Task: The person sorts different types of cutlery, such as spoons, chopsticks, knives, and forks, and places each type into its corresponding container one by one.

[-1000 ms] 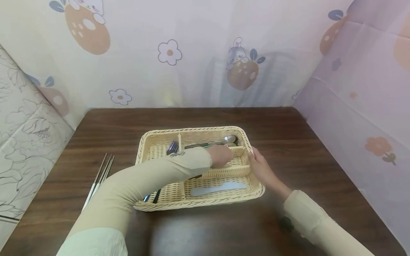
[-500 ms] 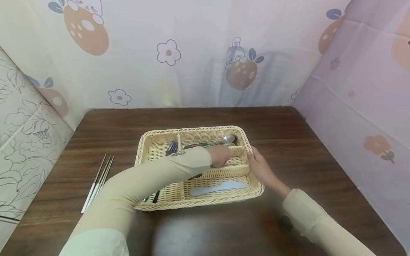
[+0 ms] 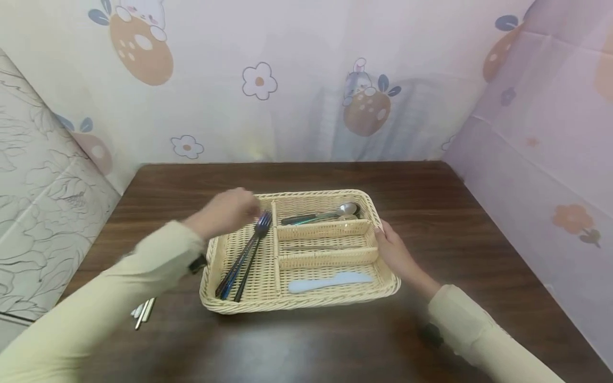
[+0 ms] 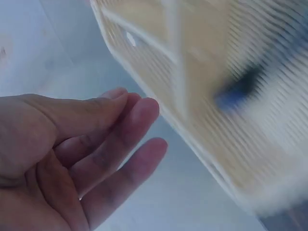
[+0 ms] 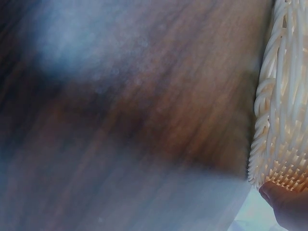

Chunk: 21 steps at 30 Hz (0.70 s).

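The pale wicker cutlery basket (image 3: 306, 304) lies on the table. My right hand (image 3: 395, 252) grips its right end, the thumb (image 5: 270, 192) against the weave in the right wrist view. Over the far left corner, my left hand (image 3: 225, 213) holds nothing; in the left wrist view its fingers (image 4: 139, 163) are loosely bent beside the blurred basket. Dark and bluish forks (image 3: 262, 226) lie in the left compartment. Spoons (image 3: 346, 209) fill the back one, thin metal chopsticks (image 3: 321, 248) the middle, and a whitish plastic knife (image 3: 330, 282) the front.
White-and-metal chopsticks (image 3: 146, 311) lie on the dark wooden table (image 3: 287, 351) to the left, mostly hidden under my left forearm. Patterned cloth (image 3: 306, 106) hangs behind the table and along both sides.
My left hand has left the middle compartment and swung left to the basket's far left corner, uncovering the forks and the chopsticks inside. My right hand stays on the basket's right end.
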{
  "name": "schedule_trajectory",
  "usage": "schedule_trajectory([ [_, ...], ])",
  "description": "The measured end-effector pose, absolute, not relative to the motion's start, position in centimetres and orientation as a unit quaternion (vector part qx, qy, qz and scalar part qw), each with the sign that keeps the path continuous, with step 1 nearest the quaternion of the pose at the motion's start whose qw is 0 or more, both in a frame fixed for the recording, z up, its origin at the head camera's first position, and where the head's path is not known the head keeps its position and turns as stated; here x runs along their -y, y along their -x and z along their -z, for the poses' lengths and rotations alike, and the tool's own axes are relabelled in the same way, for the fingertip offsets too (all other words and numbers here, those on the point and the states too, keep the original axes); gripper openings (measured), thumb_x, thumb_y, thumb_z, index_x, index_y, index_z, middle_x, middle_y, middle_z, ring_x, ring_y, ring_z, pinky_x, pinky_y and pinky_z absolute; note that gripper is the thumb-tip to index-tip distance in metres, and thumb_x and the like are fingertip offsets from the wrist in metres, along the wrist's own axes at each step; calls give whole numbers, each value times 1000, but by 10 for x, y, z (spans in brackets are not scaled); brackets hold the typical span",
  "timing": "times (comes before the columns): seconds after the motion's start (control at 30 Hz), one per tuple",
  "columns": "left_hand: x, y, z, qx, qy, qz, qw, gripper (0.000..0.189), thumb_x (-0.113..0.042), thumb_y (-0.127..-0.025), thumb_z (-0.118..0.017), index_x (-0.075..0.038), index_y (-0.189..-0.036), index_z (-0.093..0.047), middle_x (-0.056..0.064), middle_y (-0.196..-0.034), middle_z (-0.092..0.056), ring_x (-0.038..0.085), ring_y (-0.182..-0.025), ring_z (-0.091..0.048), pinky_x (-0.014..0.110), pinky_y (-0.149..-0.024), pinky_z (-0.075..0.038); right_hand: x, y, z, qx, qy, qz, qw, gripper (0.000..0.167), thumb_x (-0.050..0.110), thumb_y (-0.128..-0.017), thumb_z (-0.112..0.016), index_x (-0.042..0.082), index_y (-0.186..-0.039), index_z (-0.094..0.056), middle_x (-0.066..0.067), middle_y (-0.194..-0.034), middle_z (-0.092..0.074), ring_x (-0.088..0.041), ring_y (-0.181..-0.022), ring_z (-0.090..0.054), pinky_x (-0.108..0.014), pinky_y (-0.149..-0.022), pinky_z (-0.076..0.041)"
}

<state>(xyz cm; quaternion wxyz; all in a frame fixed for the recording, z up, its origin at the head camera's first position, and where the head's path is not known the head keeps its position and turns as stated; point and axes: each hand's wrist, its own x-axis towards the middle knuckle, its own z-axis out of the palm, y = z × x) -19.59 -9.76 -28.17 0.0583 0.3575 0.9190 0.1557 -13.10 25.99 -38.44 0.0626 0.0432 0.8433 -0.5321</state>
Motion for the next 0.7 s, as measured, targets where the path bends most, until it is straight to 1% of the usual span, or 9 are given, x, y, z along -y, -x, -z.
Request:
schedule_trajectory([
  [0.07, 132, 195, 283, -936, -320, -137, 44, 13, 5, -79, -62, -7, -74, -67, 3, -72, -64, 18, -64, -58, 37, -59, -51, -261, 131, 384, -844, -42, 532, 62, 53, 26, -105, -26, 2, -150, -13, -30, -144, -31, -43, -130, -36, -52, -106, -27],
  [0.1, 149, 194, 284, -942, -304, -136, 39, 11, 4, -78, -64, -6, -76, -68, 3, -73, -65, 18, -65, -58, 37, -60, -51, -262, 131, 384, -844, -41, 531, 63, 54, 26, -105, -26, 2, -150, -13, -30, -144, -31, -43, -129, -36, -53, -106, -27],
  [0.3, 231, 189, 303, -964, -212, -147, 59, 6, -2, -79, -65, 1, -82, -69, 6, -75, -66, 20, -65, -61, 43, -60, -51, -265, 132, 384, -844, -41, 531, 66, 54, 27, -105, -25, 3, -151, -12, -31, -144, -31, -44, -128, -38, -53, -104, -31],
  [0.33, 241, 188, 308, -966, -199, -153, 64, 6, -1, -79, -62, -1, -74, -66, 3, -69, -62, 18, -60, -58, 40, -55, -49, -265, 132, 383, -845, -40, 529, 66, 54, 27, -105, -25, 3, -151, -12, -31, -144, -31, -43, -128, -38, -53, -104, -30],
  [0.4, 257, 184, 318, -968, -170, -165, 78, 19, 1, -77, -55, -7, -59, -54, -4, -56, -48, 12, -50, -44, 32, -45, -39, -265, 131, 383, -849, -37, 523, 66, 54, 27, -105, -24, 2, -151, -12, -30, -144, -31, -43, -130, -36, -53, -106, -27],
  [0.5, 274, 176, 335, -971, -137, -170, 99, 29, 1, -70, -50, -17, -53, -34, -8, -50, -27, 10, -46, -24, 26, -44, -24, -263, 132, 383, -849, -32, 522, 71, 54, 27, -105, -24, 2, -151, -12, -30, -145, -30, -43, -131, -34, -53, -107, -24],
  [0.53, 277, 175, 340, -971, -128, -172, 108, 32, 2, -69, -49, -19, -53, -30, -8, -49, -24, 9, -46, -22, 26, -44, -22, -263, 131, 383, -849, -34, 523, 73, 54, 27, -105, -24, 1, -151, -11, -30, -146, -29, -43, -131, -33, -53, -107, -24],
  [0.63, 282, 172, 355, -971, -110, -170, 131, 33, -1, -73, -55, -18, -52, -36, -8, -46, -34, 9, -43, -32, 26, -44, -29, -262, 130, 383, -845, -38, 528, 78, 54, 26, -105, -24, 1, -151, -10, -31, -146, -28, -43, -131, -33, -53, -106, -26],
  [0.7, 282, 171, 361, -970, -105, -169, 140, 35, -2, -76, -58, -17, -52, -38, -7, -46, -36, 9, -43, -35, 27, -44, -31, -262, 131, 384, -843, -40, 530, 79, 54, 26, -105, -24, 2, -151, -10, -31, -146, -28, -43, -131, -33, -52, -106, -27],
])
